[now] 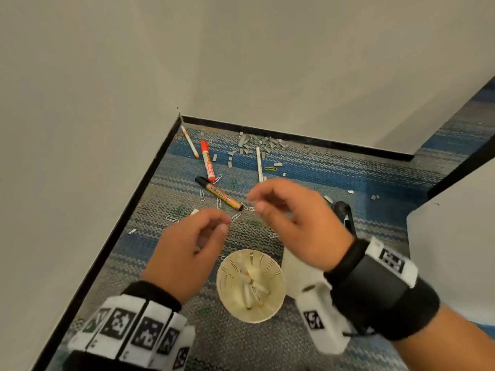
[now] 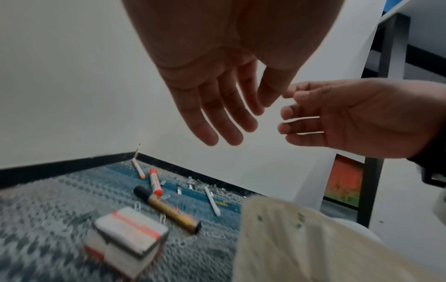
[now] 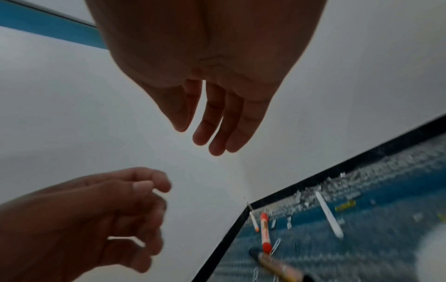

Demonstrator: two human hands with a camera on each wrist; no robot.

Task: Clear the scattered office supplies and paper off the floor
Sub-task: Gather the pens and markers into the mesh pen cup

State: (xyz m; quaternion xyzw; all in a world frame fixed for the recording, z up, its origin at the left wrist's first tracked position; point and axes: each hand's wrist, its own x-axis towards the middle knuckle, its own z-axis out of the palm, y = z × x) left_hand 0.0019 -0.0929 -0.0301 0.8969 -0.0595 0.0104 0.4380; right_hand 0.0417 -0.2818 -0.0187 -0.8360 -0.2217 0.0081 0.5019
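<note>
Looking down from the head view, a small part of the task is judged to be done: a few white pens are already gathered in the cream basket [image 1: 250, 286], which stands on the carpet floor [image 1: 316, 167] between the two wrists. Much is left. The red marker [image 1: 207, 161] and the black-capped marker [image 1: 219, 194] lie near the corner of the floor where the two walls meet, a thin orange-tipped pen [image 1: 190, 141] lies along the left skirting, a white pen [image 1: 259, 164] lies further right, and a heap of staple strips [image 1: 257, 144] is spread along the far skirting. Paper clips [image 1: 217, 179] are scattered around the markers. The left hand [image 1: 187, 253] and the right hand [image 1: 297, 223] are held above the floor with loosely bent fingers; nothing is seen in them. A white sheet is partly hidden under the right wrist.

In the left wrist view, the left hand [image 2: 214, 91] is shown with straight, relaxed fingers and it is empty. A small white and red box [image 2: 128, 238] stands on the floor near the markers. A dark furniture leg [image 2: 369, 190] is seen at the right.

In the right wrist view, the right hand [image 3: 217, 95] is also relaxed and empty. The carpet is striped blue and grey, bordered by a black skirting [image 3: 337, 167] under plain white walls.
</note>
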